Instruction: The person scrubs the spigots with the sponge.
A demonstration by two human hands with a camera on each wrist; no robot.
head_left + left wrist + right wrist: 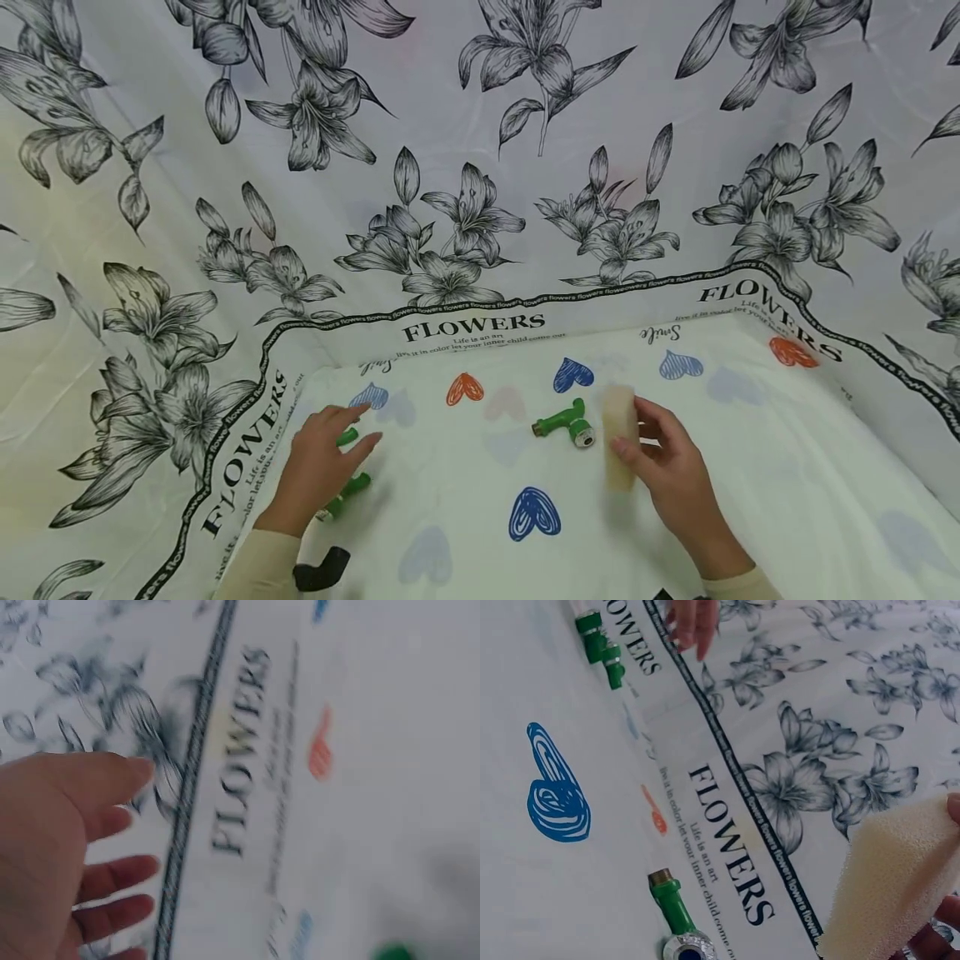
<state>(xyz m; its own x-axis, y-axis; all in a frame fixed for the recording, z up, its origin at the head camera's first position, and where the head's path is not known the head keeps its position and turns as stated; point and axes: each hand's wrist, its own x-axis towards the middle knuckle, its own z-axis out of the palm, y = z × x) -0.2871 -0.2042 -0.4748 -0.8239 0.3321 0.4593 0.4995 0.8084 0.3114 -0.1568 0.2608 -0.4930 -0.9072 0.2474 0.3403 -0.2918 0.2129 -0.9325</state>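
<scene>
A pale yellow sponge (pixel 619 417) is held up in my right hand (pixel 671 471), between thumb and fingers; it also shows in the right wrist view as a porous block (pixel 889 877). Just left of it, a green tap (pixel 558 421) with a metal end lies on the white cloth. My left hand (pixel 318 462) hovers with its fingers spread and nothing between them. Under it, green tap parts (pixel 347 495) show on either side; the hand hides their middle, so I cannot tell if they are one piece. The left wrist view shows the fingers (pixel 116 877) apart.
A black bent pipe piece (pixel 322 570) lies by my left sleeve. The white cloth (pixel 465 467) has printed hearts and covers the surface. Behind and at the sides hangs a flower-printed sheet (pixel 450 208). A dark corner of something (pixel 663 594) shows at the bottom edge.
</scene>
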